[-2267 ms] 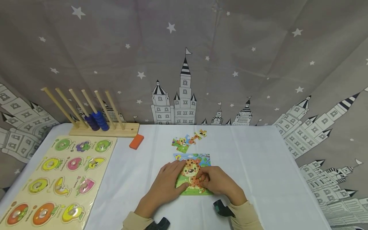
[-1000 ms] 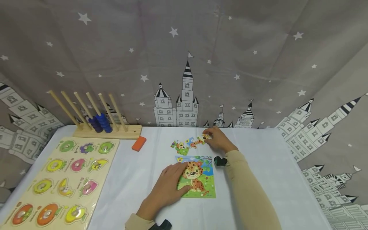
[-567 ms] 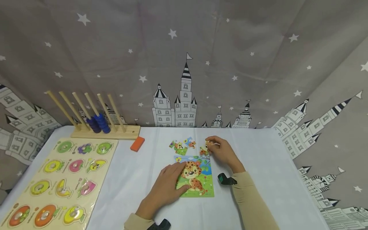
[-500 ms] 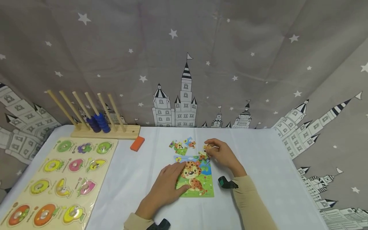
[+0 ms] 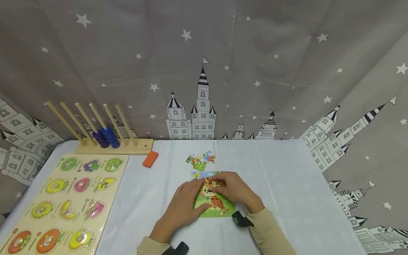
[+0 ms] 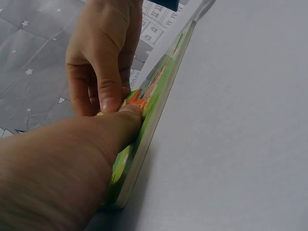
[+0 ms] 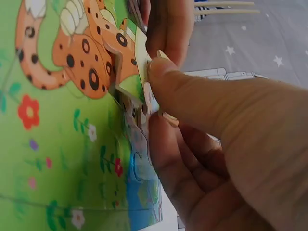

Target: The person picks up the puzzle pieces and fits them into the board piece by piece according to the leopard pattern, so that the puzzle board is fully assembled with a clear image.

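Observation:
A leopard jigsaw puzzle board (image 5: 216, 214) lies on the white table in front of me. My left hand (image 5: 180, 207) rests over its left side with the fingers extended; in the left wrist view its thumb (image 6: 126, 120) lies on the board near an orange piece (image 6: 137, 98). Above the leopard's face, my right hand (image 5: 237, 189) pinches a puzzle piece between thumb and fingers. The right wrist view has an orange spotted piece with a green corner (image 7: 129, 60) tilted above the picture at that thumb. My fingers hide part of what they hold.
Several loose puzzle pieces (image 5: 200, 163) lie just behind the board. An orange block (image 5: 150, 159) sits left of them. A wooden peg stand (image 5: 140, 146) with blue rings is at the back left, and a fruit puzzle board (image 5: 95, 166) covers the table's left side.
My right hand went from the board to the pieces at the back right, picked up puzzle pieces there and brought them back over the board. The left hand stayed on the board.

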`<state>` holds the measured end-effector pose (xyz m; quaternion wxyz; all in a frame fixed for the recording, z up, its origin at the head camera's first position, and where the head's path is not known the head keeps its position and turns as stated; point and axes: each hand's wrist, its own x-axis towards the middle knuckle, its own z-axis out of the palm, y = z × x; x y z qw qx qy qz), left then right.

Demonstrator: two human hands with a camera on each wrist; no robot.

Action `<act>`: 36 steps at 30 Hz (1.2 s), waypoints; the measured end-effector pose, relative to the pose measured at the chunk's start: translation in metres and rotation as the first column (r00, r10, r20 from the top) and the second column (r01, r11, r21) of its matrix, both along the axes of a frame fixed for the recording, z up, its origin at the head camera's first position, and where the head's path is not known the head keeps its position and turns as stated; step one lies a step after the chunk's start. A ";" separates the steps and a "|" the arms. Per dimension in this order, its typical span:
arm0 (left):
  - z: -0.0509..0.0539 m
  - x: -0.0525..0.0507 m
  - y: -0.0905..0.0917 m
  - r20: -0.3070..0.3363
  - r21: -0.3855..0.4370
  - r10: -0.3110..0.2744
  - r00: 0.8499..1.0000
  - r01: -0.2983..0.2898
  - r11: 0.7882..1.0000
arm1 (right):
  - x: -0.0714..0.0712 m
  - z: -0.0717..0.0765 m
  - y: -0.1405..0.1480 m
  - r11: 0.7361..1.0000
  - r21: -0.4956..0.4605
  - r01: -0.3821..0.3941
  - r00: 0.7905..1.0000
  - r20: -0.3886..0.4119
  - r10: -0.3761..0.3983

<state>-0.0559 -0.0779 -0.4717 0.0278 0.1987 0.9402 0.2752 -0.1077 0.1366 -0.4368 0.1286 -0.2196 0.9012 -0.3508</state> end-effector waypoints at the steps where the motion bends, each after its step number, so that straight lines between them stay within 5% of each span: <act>1: 0.000 0.000 0.000 0.000 -0.001 0.001 1.000 -0.001 1.000 | 0.001 0.001 -0.001 1.000 0.016 0.000 1.000 -0.014 0.000; 15: -0.003 0.001 0.000 -0.026 0.002 0.003 1.000 -0.003 1.000 | 0.005 -0.003 -0.010 0.992 0.106 0.074 0.996 -0.049 -0.069; 23: -0.006 0.001 -0.001 -0.039 -0.010 -0.003 0.999 0.003 1.000 | 0.009 -0.005 -0.015 0.996 0.091 0.014 0.995 -0.096 -0.005; 36: -0.007 -0.004 -0.010 -0.002 0.049 -0.037 0.999 0.037 0.998 | 0.007 -0.003 -0.015 0.997 0.059 0.047 0.999 -0.021 -0.046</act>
